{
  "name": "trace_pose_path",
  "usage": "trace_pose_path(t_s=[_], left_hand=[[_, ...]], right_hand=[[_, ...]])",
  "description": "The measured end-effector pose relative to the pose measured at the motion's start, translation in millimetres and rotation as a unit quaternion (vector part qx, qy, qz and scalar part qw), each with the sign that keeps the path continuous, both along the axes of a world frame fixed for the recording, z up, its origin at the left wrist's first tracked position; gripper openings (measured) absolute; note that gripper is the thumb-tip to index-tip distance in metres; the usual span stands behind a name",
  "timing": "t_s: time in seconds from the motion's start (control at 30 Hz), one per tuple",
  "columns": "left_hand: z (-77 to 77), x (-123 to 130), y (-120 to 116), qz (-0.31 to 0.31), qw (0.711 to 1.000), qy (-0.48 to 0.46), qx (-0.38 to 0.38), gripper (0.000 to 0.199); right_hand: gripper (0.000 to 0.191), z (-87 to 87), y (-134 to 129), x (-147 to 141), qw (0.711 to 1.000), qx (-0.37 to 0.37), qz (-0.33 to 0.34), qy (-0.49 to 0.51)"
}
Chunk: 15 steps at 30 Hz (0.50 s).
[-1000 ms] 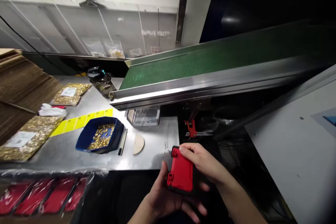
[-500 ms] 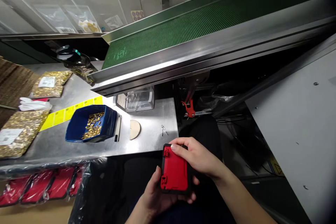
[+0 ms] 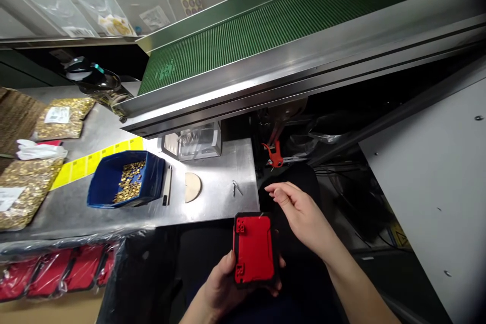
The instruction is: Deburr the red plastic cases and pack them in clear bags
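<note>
My left hand [image 3: 224, 283] grips a red and black plastic case [image 3: 256, 250] from below, its thumb on the left edge and fingertips showing at the right. Two small red latticed mounts stand along the left side of the case's red face. Just up and right of the case, apart from it, is my right hand [image 3: 299, 212]. Its fingers are curled, with thumb and forefinger close together; whether something small sits between them is hidden. Closest on the metal table [image 3: 216, 200] are a small pair of metal tweezers or pliers [image 3: 237, 188] and a wooden half-disc [image 3: 192, 187].
A blue bin [image 3: 152, 182] holds small brass pieces, with a black-and-white brush-like tool [image 3: 167, 186] beside it. A green conveyor [image 3: 228, 35] crosses above the table. Bags of brass pieces [image 3: 32, 187] lie left. Wrapped red cases [image 3: 81, 266] fill a carton at lower left.
My right hand has come off the case and moved up and to the right. The left hand still holds the case, now slightly lower. The camera view has shifted a little.
</note>
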<state>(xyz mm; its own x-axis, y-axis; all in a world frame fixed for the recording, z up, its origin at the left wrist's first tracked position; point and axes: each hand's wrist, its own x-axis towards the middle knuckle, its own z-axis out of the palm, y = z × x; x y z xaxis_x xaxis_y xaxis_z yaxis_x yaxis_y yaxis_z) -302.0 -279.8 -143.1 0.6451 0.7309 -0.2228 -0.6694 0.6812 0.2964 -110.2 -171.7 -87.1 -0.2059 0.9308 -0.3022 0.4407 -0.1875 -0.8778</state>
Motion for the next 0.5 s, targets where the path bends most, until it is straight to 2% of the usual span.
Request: trace_pose_path(t_s=[0.07,0.1,0.13,0.17,0.2,0.27,0.3,0.33,0.37,0.4,0.43,0.47,0.5], left_hand=[[-1.4,-2,-2,0.012,0.995,0.094,0.014,0.084],[-2.5,-2,-2,0.033,0.983,0.177,0.032,0.082],[-3.7,-1,-2,0.059,0.956,0.282,0.059,0.08],[-4.9,0,-1,0.086,0.909,0.396,0.095,0.078],[-6.0,1,1,0.107,0.845,0.505,0.14,0.08],[-7.3,2,4,0.129,0.695,0.667,0.234,0.087],[-7.1,2,6,0.131,0.628,0.717,0.274,0.089],[-5.9,0,6,0.133,0.575,0.747,0.306,0.091],[-3.6,-2,5,0.132,0.541,0.762,0.331,0.094],[-0.1,-6,4,0.126,0.533,0.762,0.346,0.097],[4.6,-10,2,0.119,0.55,0.749,0.35,0.095],[10.1,-15,0,0.112,0.592,0.721,0.341,0.09],[15.9,-19,-2,0.105,0.653,0.68,0.316,0.083]], right_hand=[[0.043,9.1,-4,3,0.997,0.002,0.018,-0.081],[0.045,14.1,-6,4,0.993,-0.011,0.03,-0.11],[0.047,18.5,-10,4,0.991,-0.026,0.041,-0.123],[0.05,21.9,-13,3,0.991,-0.044,0.054,-0.116],[0.052,24.0,-16,2,0.992,-0.062,0.072,-0.088],[0.05,24.1,-21,-1,0.99,-0.081,0.111,-0.007],[0.047,22.6,-22,-3,0.989,-0.079,0.121,0.021],[0.044,20.8,-23,-5,0.99,-0.072,0.122,0.031],[0.042,18.9,-23,-6,0.991,-0.061,0.117,0.025],[0.039,17.5,-23,-7,0.993,-0.05,0.108,0.011],[0.036,16.9,-22,-6,0.994,-0.039,0.103,-0.001],[0.034,17.2,-21,-6,0.994,-0.032,0.106,-0.004],[0.032,18.3,-20,-4,0.992,-0.032,0.12,0.005]])
